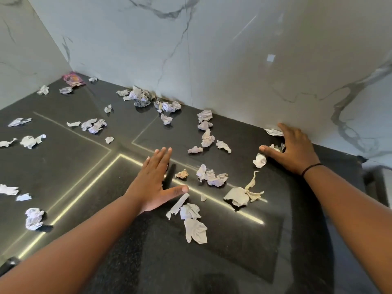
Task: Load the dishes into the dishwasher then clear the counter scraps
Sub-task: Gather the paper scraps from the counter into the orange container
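Seeing crumpled white paper scraps scattered all over the dark speckled stone desk, thickest along the white marble backsplash wall. Our left hand lies flat above the desk mid-frame, fingers straight and together, thumb out toward a torn strip. Our right hand sits by the wall, fingers spread, cupped around a small white wad; another crumpled ball lies just beside its thumb. Pink wrapper sits in the far corner.
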{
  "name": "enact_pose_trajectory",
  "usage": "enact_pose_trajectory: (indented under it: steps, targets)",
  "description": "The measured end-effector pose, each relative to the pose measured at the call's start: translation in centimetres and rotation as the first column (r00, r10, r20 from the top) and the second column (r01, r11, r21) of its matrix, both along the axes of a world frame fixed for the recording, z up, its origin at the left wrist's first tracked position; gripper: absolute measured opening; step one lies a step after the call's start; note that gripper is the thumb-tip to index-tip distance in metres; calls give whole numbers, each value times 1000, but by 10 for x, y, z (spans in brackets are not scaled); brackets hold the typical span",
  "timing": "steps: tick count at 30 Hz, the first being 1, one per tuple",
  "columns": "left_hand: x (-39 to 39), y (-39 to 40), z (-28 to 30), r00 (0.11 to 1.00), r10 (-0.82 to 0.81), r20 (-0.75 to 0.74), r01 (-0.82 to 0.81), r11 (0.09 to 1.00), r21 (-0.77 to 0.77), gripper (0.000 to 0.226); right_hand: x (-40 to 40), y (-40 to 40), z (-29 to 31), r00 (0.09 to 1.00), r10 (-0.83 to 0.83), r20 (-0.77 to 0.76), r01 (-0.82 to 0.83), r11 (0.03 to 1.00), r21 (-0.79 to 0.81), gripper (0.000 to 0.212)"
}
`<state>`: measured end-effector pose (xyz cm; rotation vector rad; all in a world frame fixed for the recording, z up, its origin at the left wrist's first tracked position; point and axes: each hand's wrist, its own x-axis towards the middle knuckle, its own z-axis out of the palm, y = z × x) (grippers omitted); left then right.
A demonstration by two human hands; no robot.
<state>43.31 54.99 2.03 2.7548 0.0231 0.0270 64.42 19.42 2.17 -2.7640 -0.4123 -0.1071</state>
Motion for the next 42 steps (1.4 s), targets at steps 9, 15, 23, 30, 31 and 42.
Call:
enact_pose_trajectory:
  steps: [9,15,23,30,31,42]
  targets:
    - [28,-6,10,984,-175,-35,176,984,4,110,16,9,1,987,148,-64,-148,989,1,93]
    - [23,-14,19,923,-384,-36,382,923,-47,121,-20,24,17,851,460,-254,-400,881,253,64]
    - [9,-50,13,848,-516,-122,529,835,152,144,-95,33,12,705,676,-213,-694,720,-15,121]
    - [29,-79,11,881,-466,-81,472,860,194,108,-106,59,4,818,573,-55,-574,819,-17,78]
    - [31,-81,11,887,-456,-68,460,866,195,96,-106,60,3,821,569,-45,-569,822,3,66]
    - [30,-93,8,961,-180,209,153,978,140,22,-94,73,-1,961,277,-5,-259,907,333,41]
